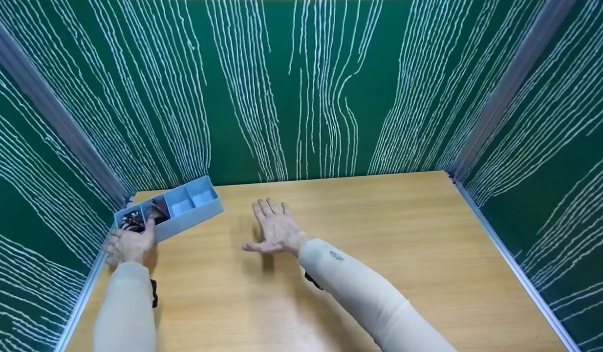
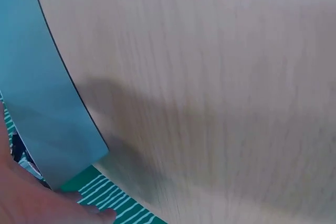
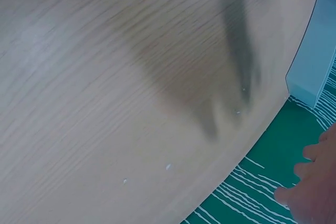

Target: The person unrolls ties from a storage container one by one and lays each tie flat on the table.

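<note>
A light blue divided box point(image 1: 186, 222) sits at an angle in the back left of the table. Its left compartment contains a tangle of dark, shiny pieces point(image 1: 132, 221). Beside them, the second compartment has brown, pointed pieces point(image 1: 158, 210), whose kind is unclear. My left hand point(image 1: 129, 244) grips the box's left end, thumb at the near rim and fingers around the corner; the left wrist view shows that hand point(image 2: 39, 198) at the box's end wall point(image 2: 58, 93). Over the middle of the table, my right hand point(image 1: 277, 230) is spread with straight fingers, palm down, holding nothing.
The wooden table point(image 1: 379, 254) is bounded by green panels point(image 1: 243, 161) with white wavy lines at the back and sides. Metal posts point(image 1: 502, 98) stand in both back corners. The box's two right compartments show bare floors. Small white specks point(image 3: 168, 167) lie on the tabletop.
</note>
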Action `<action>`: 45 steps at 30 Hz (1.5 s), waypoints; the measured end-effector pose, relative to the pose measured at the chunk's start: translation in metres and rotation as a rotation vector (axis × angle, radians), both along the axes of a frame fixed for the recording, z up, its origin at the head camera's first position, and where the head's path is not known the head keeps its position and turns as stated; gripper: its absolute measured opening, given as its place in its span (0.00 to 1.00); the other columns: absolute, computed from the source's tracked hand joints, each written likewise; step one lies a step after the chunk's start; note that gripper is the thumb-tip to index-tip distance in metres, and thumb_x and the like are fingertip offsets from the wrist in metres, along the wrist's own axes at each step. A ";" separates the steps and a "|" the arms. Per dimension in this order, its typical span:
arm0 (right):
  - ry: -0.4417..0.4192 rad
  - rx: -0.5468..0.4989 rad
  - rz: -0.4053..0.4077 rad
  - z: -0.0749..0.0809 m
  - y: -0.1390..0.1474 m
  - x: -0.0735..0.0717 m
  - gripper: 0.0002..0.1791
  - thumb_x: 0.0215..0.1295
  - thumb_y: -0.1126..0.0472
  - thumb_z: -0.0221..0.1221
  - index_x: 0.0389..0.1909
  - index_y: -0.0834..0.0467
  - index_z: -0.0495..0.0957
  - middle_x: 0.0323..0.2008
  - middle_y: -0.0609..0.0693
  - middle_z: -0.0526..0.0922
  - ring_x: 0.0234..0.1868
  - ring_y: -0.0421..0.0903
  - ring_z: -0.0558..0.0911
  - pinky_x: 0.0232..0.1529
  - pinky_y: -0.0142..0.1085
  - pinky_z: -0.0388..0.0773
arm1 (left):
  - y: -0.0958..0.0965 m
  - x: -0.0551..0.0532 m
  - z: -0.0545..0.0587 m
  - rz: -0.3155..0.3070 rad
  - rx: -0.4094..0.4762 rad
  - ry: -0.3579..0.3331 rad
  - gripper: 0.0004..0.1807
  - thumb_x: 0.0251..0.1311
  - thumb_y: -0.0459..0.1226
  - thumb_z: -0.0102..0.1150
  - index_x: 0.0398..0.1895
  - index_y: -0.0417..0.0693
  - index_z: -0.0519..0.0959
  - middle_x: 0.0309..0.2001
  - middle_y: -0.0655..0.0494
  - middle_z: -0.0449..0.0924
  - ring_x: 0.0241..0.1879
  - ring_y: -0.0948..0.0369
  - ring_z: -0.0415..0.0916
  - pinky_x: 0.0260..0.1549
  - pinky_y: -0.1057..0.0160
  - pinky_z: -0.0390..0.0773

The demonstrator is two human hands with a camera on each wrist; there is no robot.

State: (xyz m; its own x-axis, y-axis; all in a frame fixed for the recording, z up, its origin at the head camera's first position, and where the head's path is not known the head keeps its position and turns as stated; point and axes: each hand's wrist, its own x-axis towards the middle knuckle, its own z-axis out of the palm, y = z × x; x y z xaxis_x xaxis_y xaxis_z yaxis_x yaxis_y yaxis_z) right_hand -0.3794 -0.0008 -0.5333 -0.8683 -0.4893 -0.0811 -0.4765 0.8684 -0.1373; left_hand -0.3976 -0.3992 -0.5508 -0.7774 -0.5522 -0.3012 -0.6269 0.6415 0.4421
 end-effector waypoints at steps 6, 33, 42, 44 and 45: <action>-0.029 -0.026 0.003 -0.004 -0.005 -0.002 0.70 0.68 0.10 0.45 0.94 0.56 0.40 0.94 0.55 0.40 0.95 0.59 0.44 0.94 0.63 0.40 | 0.001 0.002 -0.006 0.010 -0.001 0.003 0.71 0.73 0.76 0.38 0.86 0.28 0.19 0.89 0.24 0.18 0.88 0.23 0.19 0.86 0.19 0.40; -0.078 -0.020 -0.036 -0.024 -0.048 0.001 0.70 0.70 0.11 0.43 0.93 0.58 0.39 0.94 0.58 0.42 0.95 0.58 0.45 0.94 0.63 0.46 | 0.007 0.029 -0.004 -0.131 -0.125 -0.017 0.72 0.73 0.78 0.37 0.87 0.26 0.23 0.87 0.24 0.16 0.87 0.24 0.14 0.87 0.20 0.34; -0.064 -0.015 -0.022 -0.021 -0.056 0.003 0.70 0.70 0.10 0.39 0.94 0.57 0.36 0.95 0.57 0.41 0.95 0.58 0.45 0.94 0.61 0.46 | 0.013 0.043 -0.005 -0.194 -0.118 0.006 0.74 0.72 0.80 0.37 0.87 0.24 0.24 0.88 0.22 0.20 0.87 0.23 0.16 0.85 0.17 0.38; -0.063 -0.021 -0.019 -0.021 -0.055 0.003 0.69 0.71 0.12 0.41 0.94 0.57 0.36 0.94 0.57 0.41 0.95 0.57 0.45 0.95 0.61 0.46 | 0.017 0.045 -0.005 -0.215 -0.123 0.018 0.74 0.73 0.79 0.38 0.87 0.24 0.25 0.88 0.21 0.21 0.87 0.22 0.17 0.84 0.16 0.39; -0.065 -0.023 -0.018 -0.022 -0.055 0.003 0.69 0.72 0.12 0.41 0.94 0.58 0.36 0.94 0.57 0.41 0.95 0.57 0.45 0.95 0.61 0.45 | 0.020 0.047 -0.005 -0.224 -0.125 0.022 0.74 0.73 0.79 0.38 0.87 0.24 0.26 0.88 0.21 0.22 0.87 0.22 0.18 0.84 0.16 0.39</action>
